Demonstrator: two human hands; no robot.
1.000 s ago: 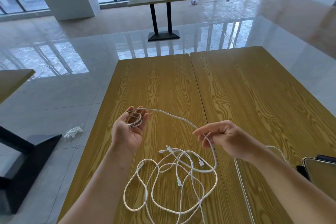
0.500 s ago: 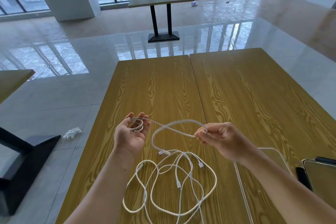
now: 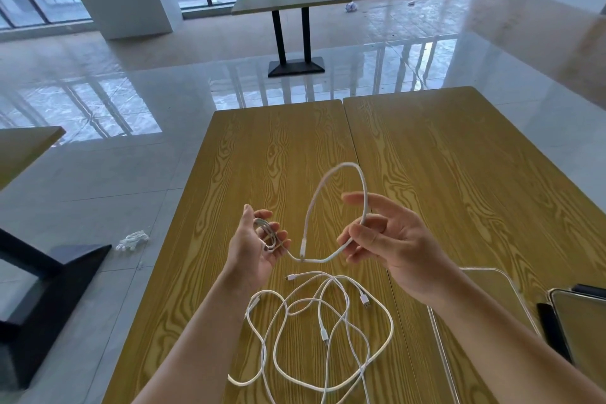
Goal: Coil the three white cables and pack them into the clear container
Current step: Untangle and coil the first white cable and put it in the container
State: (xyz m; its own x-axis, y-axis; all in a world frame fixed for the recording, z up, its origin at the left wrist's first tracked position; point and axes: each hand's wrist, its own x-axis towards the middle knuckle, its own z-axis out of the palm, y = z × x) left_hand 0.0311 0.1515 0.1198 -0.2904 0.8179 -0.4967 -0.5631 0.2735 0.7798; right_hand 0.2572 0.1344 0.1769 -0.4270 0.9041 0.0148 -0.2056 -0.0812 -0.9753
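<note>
My left hand holds a small coil of white cable in its palm. The free tail of that cable arcs up and over to my right hand, which pinches it between thumb and fingers, the plug end dangling between the hands. Two more white cables lie loose and tangled on the wooden table below my hands. The clear container sits on the table at the right, partly hidden by my right forearm.
A dark device with a reflective panel lies at the table's right edge beside the container. Two tabletops meet at a seam. Another table stands on the glossy floor beyond; white scraps lie on the floor at left.
The tail has left the table pile and now rises in a tall loop. My right hand has moved toward the left hand and its fingers have spread.
</note>
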